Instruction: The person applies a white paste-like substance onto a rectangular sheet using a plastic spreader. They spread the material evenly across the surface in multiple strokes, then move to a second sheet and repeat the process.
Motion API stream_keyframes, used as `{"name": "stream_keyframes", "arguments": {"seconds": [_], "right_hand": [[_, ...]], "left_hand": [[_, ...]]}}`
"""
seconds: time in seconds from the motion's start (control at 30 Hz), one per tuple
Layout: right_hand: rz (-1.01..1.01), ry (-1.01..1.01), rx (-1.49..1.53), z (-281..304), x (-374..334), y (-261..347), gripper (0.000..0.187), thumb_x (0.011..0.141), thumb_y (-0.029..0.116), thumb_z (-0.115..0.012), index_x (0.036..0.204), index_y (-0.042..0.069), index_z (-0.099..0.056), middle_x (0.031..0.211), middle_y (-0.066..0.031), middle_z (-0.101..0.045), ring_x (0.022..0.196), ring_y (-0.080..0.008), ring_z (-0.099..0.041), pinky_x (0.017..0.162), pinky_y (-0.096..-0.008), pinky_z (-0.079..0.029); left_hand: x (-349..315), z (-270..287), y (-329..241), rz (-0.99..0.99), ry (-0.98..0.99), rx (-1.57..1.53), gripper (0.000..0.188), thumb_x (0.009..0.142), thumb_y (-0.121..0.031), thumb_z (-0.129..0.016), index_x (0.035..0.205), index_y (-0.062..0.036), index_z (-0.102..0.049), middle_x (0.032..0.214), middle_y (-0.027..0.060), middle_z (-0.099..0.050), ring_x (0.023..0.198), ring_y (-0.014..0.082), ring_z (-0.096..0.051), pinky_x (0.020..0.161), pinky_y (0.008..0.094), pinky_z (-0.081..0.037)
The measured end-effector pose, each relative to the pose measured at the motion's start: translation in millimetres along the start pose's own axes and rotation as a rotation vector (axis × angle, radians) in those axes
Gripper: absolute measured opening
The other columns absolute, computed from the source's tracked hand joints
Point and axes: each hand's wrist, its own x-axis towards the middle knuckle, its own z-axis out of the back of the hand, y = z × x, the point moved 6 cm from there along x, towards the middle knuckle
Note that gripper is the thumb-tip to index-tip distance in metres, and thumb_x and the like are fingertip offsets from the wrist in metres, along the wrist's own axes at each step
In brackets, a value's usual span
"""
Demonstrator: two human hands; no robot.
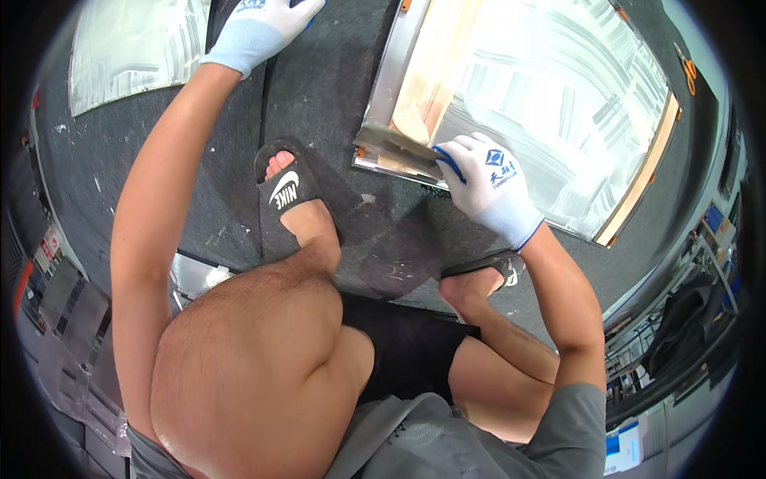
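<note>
My right hand, in a white knit glove with blue on the finger side, is closed on a long flat grey blade that looks like a wide scraper. The blade lies across the near left corner of a framed panel, whose surface is streaked with white. Pale wooden strips run along the panel's left side. At the top edge, my left hand wears a matching glove and has its thumb stretched away. Its other fingers are mostly cut off by the view, and nothing shows in it. A second white-streaked panel lies beside it.
Dark, paint-spotted matting covers the floor, with a seam near my left foot. My sandalled feet stand close to the framed panel. Orange-handled scissors lie beyond its right side. Racks with dark cloth line the right.
</note>
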Motion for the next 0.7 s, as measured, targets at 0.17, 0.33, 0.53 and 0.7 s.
{"name": "stream_keyframes", "arguments": {"seconds": [0.17, 0.33, 0.53, 0.7], "right_hand": [[0.024, -0.113, -0.102, 28, 19, -12, 0.012, 0.094, 0.015, -0.068, 0.104, 0.008, -0.069, 0.094, -0.012, -0.069, 0.091, -0.0338, -0.067, 0.081, -0.0432, -0.054], [0.058, 0.043, -0.096, 32, 3, -6, 0.014, 0.095, 0.015, -0.067, 0.106, 0.008, -0.069, 0.094, -0.0112, -0.068, 0.093, -0.0335, -0.067, 0.082, -0.0435, -0.055], [0.017, 0.147, -0.15, 8, -8, -14, 0.014, 0.096, 0.016, -0.067, 0.106, 0.008, -0.07, 0.094, -0.0086, -0.068, 0.094, -0.0311, -0.064, 0.082, -0.0424, -0.055], [0.023, 0.092, -0.106, 18, -3, -18, 0.015, 0.094, 0.015, -0.069, 0.107, 0.008, -0.071, 0.095, -0.0092, -0.07, 0.095, -0.0317, -0.065, 0.082, -0.0434, -0.054]], "left_hand": [[-15, 3, 13, 0.038, -0.011, 0.015, 0.037, 0.1, -0.028, -0.064, 0.125, -0.001, -0.069, 0.121, 0.0226, -0.072, 0.114, 0.0386, -0.069, 0.099, 0.0445, -0.054], [-24, 7, 21, 0.094, -0.006, 0.049, 0.039, 0.101, -0.03, -0.064, 0.126, -0.0002, -0.068, 0.123, 0.022, -0.072, 0.117, 0.0382, -0.068, 0.103, 0.0448, -0.053], [-28, 7, 18, 0.078, -0.011, 0.074, 0.04, 0.101, -0.031, -0.063, 0.126, 0.0003, -0.068, 0.123, 0.0229, -0.072, 0.117, 0.0385, -0.068, 0.102, 0.0454, -0.053], [-31, 7, 17, 0.088, 0.017, 0.047, 0.04, 0.101, -0.031, -0.063, 0.126, 0.0005, -0.068, 0.123, 0.0234, -0.071, 0.117, 0.0389, -0.068, 0.102, 0.0448, -0.053]]}}
